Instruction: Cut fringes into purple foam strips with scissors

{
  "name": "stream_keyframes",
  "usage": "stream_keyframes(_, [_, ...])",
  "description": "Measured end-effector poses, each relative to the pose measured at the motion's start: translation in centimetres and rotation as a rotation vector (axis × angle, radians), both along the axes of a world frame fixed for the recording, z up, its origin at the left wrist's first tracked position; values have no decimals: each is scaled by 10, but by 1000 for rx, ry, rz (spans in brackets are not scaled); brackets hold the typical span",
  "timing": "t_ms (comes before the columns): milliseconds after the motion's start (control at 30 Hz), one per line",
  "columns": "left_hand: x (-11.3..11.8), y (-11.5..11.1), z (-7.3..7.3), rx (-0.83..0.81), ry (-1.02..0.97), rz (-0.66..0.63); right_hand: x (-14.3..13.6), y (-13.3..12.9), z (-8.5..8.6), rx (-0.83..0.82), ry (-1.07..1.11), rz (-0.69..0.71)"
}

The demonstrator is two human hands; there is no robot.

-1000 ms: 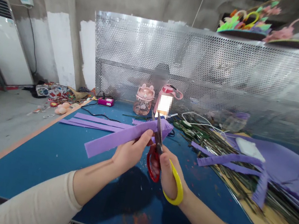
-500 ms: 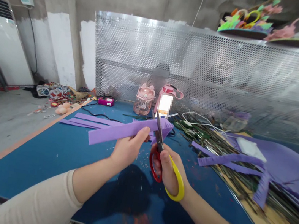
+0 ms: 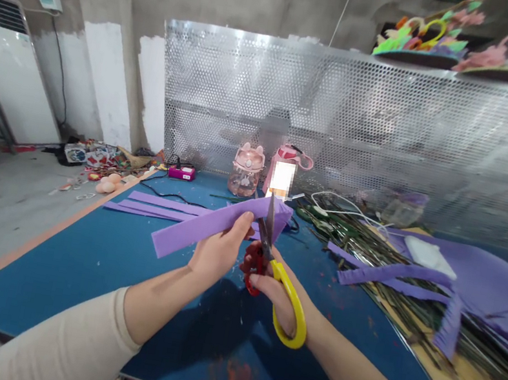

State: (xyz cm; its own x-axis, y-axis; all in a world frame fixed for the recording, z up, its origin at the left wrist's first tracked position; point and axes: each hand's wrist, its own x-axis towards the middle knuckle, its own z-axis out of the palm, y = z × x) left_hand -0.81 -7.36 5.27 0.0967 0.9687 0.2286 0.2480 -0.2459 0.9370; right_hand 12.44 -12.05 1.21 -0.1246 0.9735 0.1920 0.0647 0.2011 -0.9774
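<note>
My left hand (image 3: 220, 246) pinches a purple foam strip (image 3: 192, 231) above the table, thumb on top. The strip slants from lower left up to the right, where its end is wider and crinkled. In my right hand (image 3: 281, 286) are scissors (image 3: 287, 307) with one yellow and one red handle. Their blades are parted and point up at the strip, crossing its right part; whether they bite into it I cannot tell. Behind my left hand, several more purple strips (image 3: 153, 206) lie flat on the blue table (image 3: 88, 265).
Two pink bottles, one clear-bodied (image 3: 246, 169), stand at the back before a perforated metal panel (image 3: 224, 80). A pink power socket (image 3: 182, 172) sits left of them. On the right lie green stems (image 3: 378, 264), purple sheet (image 3: 489, 277) and a white packet (image 3: 430, 256).
The scissor blades have opened wider, and the red handle has swung left with my right fingers. The strip's left end has dipped slightly.
</note>
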Motion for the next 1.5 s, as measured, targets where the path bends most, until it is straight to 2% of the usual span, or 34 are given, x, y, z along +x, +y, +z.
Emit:
stream_keyframes(200, [-1, -1, -6, 86, 60, -42, 3, -3, 0, 159, -94, -56])
stream_keyframes(333, [-1, -1, -7, 119, 40, -42, 6, -3, 1, 201, -138, -97])
stream_keyframes(633, [0, -1, -5, 47, 30, -25, 8, -5, 3, 235, -194, -74])
stream_keyframes(867, [1, -2, -3, 53, 41, -26, 6, -4, 4, 221, -143, -37])
stream_keyframes(1067, [0, -2, -2, 103, 70, -58, 5, -6, 9, 246, -193, -118])
stream_keyframes(1333, [1, 0, -5, 75, 55, -55, 3, -6, -1, 130, 14, -81])
stream_keyframes(1500, [1, -1, -5, 62, 36, -60, 4, -4, -4, 105, 58, -79])
